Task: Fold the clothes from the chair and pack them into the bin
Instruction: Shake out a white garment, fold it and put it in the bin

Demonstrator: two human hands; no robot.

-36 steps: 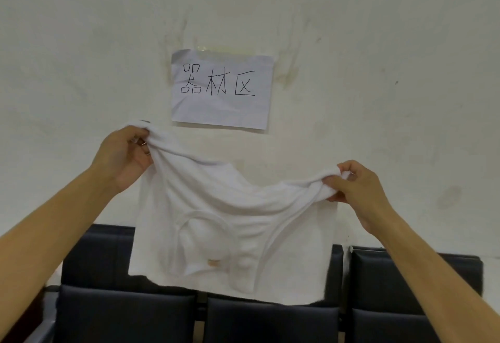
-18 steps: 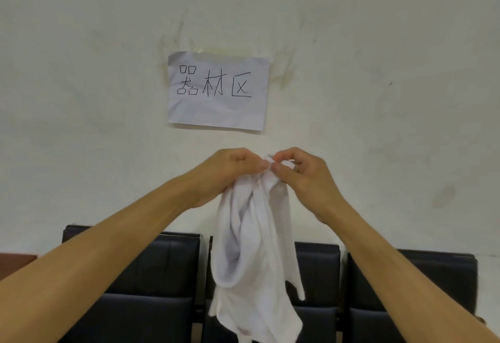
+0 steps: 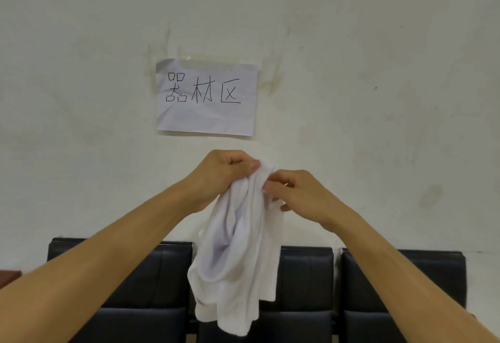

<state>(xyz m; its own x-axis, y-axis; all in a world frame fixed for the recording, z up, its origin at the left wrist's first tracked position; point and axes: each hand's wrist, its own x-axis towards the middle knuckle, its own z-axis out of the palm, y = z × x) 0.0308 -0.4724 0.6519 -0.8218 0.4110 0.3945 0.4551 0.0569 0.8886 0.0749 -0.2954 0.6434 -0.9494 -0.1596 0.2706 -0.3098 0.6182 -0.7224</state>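
Garment (image 3: 238,256) hanging lengthwise, top up

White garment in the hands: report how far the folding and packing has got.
Done: the white garment is doubled lengthwise. In hand: left hand and right hand pinch its top together above the black chairs. Left: finish folding, then pack; no bin is in view.

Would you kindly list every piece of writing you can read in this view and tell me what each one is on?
"器材区": handwritten in dark ink on the white paper sheet taped to the wall.
No print or label can be read on the white garment or on the black chairs.
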